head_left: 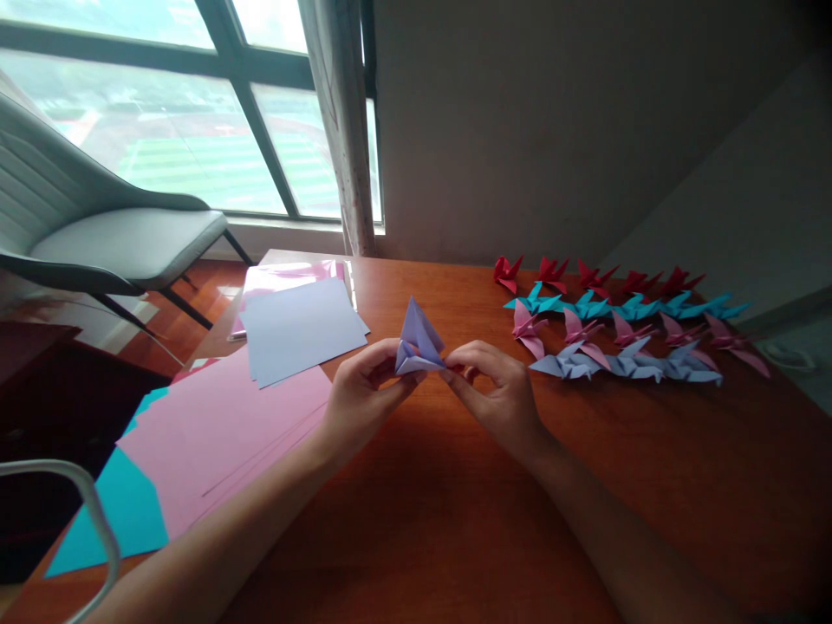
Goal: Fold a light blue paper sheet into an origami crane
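Note:
A partly folded lavender origami paper [419, 336] is held up above the table, between both hands. One pointed flap stands upright, and a folded pocket opens below it. My left hand [364, 386] pinches its left side and lower edge with thumb and fingers. At its right corner, the thumb and index finger of my right hand [497, 390] are closed on the paper. To the right of my hands stand rows of finished paper cranes: lavender ones [633, 362] nearest, then pink [624, 334], turquoise [588, 303] and red [594, 277] behind.
Lavender sheets [302, 334], pink sheets [227, 429] and turquoise sheets [123, 498] overlap on the left of the wooden table [416, 520]. A shiny pink packet [286, 276] lies behind them. Beyond the table's left edge is a grey chair [130, 247]; a white curved bar [97, 511] is nearer.

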Demonstrator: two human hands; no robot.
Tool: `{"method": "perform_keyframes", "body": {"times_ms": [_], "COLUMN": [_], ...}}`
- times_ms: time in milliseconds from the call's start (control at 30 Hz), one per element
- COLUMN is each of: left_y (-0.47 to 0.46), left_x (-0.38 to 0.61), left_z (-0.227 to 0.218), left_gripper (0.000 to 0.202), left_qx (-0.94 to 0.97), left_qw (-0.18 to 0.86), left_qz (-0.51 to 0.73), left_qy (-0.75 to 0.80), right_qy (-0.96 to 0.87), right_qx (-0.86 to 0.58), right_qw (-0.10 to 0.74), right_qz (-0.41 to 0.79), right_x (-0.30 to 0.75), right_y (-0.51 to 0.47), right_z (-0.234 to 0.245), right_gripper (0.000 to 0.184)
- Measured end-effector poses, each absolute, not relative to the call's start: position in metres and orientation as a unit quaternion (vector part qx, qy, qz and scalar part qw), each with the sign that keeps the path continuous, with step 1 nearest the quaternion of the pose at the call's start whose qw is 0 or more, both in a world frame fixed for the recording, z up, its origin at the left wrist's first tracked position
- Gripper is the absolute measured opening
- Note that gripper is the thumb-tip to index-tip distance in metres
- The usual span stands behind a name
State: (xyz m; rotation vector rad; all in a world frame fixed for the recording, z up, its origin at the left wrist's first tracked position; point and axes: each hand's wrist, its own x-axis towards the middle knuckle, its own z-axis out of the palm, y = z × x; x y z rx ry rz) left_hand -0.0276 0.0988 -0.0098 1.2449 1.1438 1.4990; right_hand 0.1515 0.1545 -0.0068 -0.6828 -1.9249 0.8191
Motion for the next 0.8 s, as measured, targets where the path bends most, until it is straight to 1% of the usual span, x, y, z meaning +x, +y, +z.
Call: {"method": "perform_keyframes", "body": {"times_ms": [200,267,367,433,500,600,800], "left_y": [0.0983,0.098,0.0974,0.0968,0.0963,0.0958,0.0951], "left_x": [-0.027,-0.0267,-0.0265,-0.0265,-0.0266,-0.0266,-0.0256], "left_z": [-0.0112,-0.011,-0.0106,-0.0106,-0.011,-0.0118,-0.0088], "left_gripper": [0.014,0.013,0.013,0.015,0.014,0.011,0.012], "left_qx": [0.501,0.506,0.527,0.553,0.575,0.589,0.569], "left_qw": [0.42,0.41,0.384,0.364,0.348,0.339,0.36], "left_qz": [0.6,0.598,0.59,0.58,0.57,0.564,0.571], "left_qy": [0.461,0.468,0.476,0.476,0.473,0.47,0.47], "right_qy": [-0.77,-0.768,-0.779,-0.788,-0.793,-0.797,-0.806], "right_qx": [-0.285,-0.291,-0.283,-0.27,-0.266,-0.271,-0.272], "right_qw": [0.458,0.449,0.424,0.412,0.409,0.414,0.419], "right_qz": [0.341,0.351,0.366,0.369,0.365,0.346,0.317], "right_x": [0.1508,0.1508,0.151,0.1512,0.1514,0.1519,0.1529], "right_y": [0.154,0.1538,0.1534,0.1534,0.1537,0.1542,0.1533], "right_z": [-0.0067,-0.0072,-0.0083,-0.0087,-0.0089,-0.0088,-0.0068], "right_gripper": [0.004,0.005,0.013,0.011,0.008,0.011,0.014]}}
